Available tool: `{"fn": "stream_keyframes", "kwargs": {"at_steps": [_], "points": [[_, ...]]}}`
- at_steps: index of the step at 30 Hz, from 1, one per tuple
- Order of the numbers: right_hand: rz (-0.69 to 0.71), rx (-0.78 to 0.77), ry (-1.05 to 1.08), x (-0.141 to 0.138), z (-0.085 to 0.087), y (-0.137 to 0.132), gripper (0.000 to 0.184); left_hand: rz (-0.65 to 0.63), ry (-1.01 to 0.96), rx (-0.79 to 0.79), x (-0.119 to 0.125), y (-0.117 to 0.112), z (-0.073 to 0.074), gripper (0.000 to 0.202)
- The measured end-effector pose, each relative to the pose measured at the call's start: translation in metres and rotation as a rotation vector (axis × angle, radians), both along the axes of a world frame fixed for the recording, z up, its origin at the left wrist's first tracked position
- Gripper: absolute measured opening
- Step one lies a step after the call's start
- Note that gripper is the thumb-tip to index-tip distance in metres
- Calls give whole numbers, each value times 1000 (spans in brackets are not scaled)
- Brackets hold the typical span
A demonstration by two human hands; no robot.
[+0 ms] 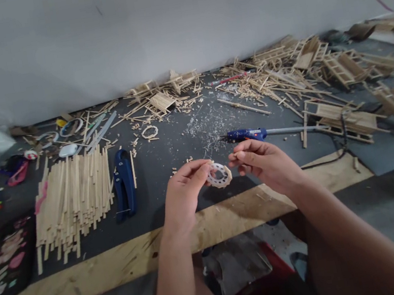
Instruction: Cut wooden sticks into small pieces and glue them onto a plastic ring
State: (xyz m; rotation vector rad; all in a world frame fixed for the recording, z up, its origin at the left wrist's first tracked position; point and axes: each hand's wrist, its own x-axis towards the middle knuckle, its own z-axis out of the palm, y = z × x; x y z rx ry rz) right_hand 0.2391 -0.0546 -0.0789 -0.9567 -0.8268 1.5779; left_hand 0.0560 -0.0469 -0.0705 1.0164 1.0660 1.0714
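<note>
My left hand [184, 189] and my right hand [261, 162] are raised over the near edge of the workbench, fingers curled. Between them they pinch a small wheel-like ring [219, 175] made of short wooden sticks glued around a pale hoop; the left fingers grip its left side, the right fingertips touch its right rim. A blue glue gun [245, 135] lies on the dark mat just behind my right hand, with its nozzle pointing left.
A stack of wooden sticks [73, 197] lies at the left, with blue cutters [123, 181] beside it. Another small ring [149, 132] sits farther back. Stick ladders and frames [349, 118] crowd the right side. Loose offcuts litter the back. The plywood edge [125, 263] runs along the front.
</note>
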Motion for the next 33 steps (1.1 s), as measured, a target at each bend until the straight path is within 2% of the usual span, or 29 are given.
{"fn": "stream_keyframes", "kwargs": {"at_steps": [5, 14, 20, 33], "points": [[-1, -9, 53, 9, 0, -6, 10, -68, -20, 2, 12, -2, 2, 11], [-34, -14, -21, 11, 3, -9, 12, -105, 9, 33, 26, -3, 3, 11], [-48, 14, -103, 12, 1, -11, 13, -135, 77, 37, 29, -5, 5, 13], [-1, 18, -123, 15, 0, -10, 12, -176, 88, 35, 28, -5, 7, 12]]}}
